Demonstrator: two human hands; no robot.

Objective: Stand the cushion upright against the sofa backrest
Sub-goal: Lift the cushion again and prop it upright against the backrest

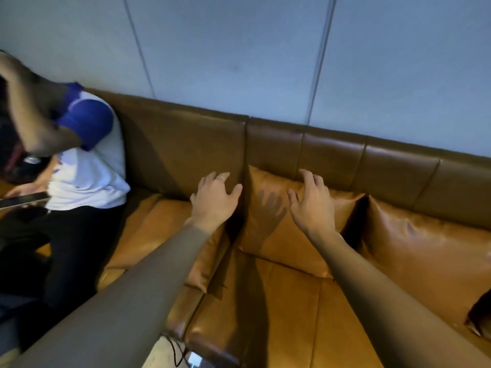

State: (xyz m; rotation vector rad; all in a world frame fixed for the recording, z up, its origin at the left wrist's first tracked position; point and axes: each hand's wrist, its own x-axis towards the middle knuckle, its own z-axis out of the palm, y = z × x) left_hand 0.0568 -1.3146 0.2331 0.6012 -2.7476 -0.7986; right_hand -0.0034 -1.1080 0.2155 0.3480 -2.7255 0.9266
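A tan leather cushion (281, 229) stands upright, leaning on the dark brown sofa backrest (332, 152). My left hand (215, 196) hovers just left of the cushion's upper left corner, fingers spread, holding nothing. My right hand (313, 205) is in front of the cushion's top edge, fingers apart; its fingertips are at or just over the top edge, and contact is unclear. Both hands throw shadows on the cushion face.
A second tan cushion (430, 248) leans on the backrest to the right. Another cushion (164, 235) lies flat to the left. A seated person (79, 166) in a white and blue shirt fills the left end. A cable (175, 351) runs over the seat's front edge.
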